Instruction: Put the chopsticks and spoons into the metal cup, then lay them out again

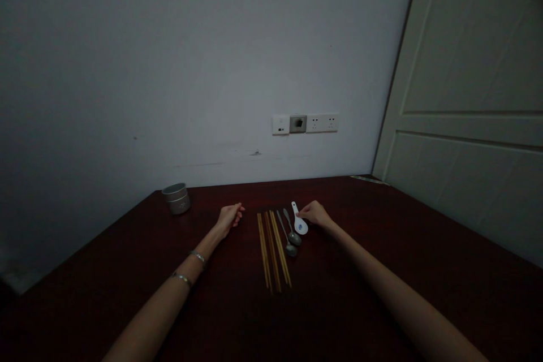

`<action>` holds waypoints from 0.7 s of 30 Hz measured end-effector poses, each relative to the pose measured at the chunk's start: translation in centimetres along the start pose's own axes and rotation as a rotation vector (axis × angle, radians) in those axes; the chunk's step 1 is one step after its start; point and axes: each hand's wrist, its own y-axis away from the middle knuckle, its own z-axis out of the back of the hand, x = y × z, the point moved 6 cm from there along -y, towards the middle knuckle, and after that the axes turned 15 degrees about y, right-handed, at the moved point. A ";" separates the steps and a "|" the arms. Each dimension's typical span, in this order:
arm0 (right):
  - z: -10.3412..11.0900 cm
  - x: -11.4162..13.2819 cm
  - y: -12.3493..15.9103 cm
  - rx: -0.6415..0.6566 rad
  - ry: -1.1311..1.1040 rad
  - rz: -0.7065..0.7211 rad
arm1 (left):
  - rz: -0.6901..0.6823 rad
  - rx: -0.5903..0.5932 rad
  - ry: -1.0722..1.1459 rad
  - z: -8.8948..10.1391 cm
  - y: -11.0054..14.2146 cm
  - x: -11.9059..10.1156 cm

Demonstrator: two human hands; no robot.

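Observation:
My right hand (316,214) pinches the handle of a white soup spoon (301,227) with a small blue mark in its bowl. Just left of that spoon lie two metal spoons (291,250), handles pointing away from me. Several wooden chopsticks (274,251), some light and some darker brown, lie side by side in a row left of the spoons. My left hand (229,218) rests on the table to the left of the chopsticks, its fingers curled closed and nothing visible in them. Two bracelets circle the left forearm.
A grey metal cup (177,198) stands at the back left of the dark red table (203,317). Behind the table rises a pale wall with sockets and switches (305,123). A panelled door (470,96) is on the right.

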 end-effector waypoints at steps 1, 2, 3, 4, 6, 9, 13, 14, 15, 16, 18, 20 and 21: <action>-0.1 0.0 0.0 0.006 0.021 -0.002 | -0.006 0.004 -0.007 0.0 0.0 0.0; -0.1 0.0 0.0 0.014 0.039 -0.005 | -0.013 0.010 -0.013 0.0 -0.1 0.1; -0.2 0.0 -0.1 0.019 0.053 -0.008 | -0.021 0.017 -0.017 0.0 -0.1 0.1; -0.2 0.0 -0.1 0.023 0.062 -0.011 | -0.028 0.023 -0.022 0.0 -0.2 0.2; -0.2 0.0 -0.2 0.027 0.069 -0.019 | -0.038 0.025 -0.034 0.1 -0.3 0.3; -0.3 0.0 -0.2 0.036 0.064 -0.026 | -0.051 0.020 -0.056 0.1 -0.4 0.4; -0.5 0.0 -0.1 0.043 0.052 -0.028 | -0.073 0.027 -0.070 -0.1 -0.2 0.3; -0.5 0.0 -0.1 0.043 0.057 -0.026 | -0.073 0.025 -0.073 -0.1 -0.1 0.3; -0.5 0.0 -0.2 0.042 0.068 -0.024 | -0.073 0.023 -0.076 -0.1 0.0 0.3; -0.5 0.0 -0.2 0.039 0.082 -0.022 | -0.073 0.021 -0.080 -0.2 0.0 0.2; -0.5 0.0 -0.3 0.028 0.115 -0.014 | -0.078 0.022 -0.090 -0.3 0.1 0.2; -0.5 0.0 -0.3 0.020 0.140 -0.011 | -0.080 0.019 -0.105 -0.3 0.2 0.2; -0.6 -0.1 -0.4 0.018 0.150 -0.014 | -0.080 0.018 -0.112 -0.3 0.2 0.2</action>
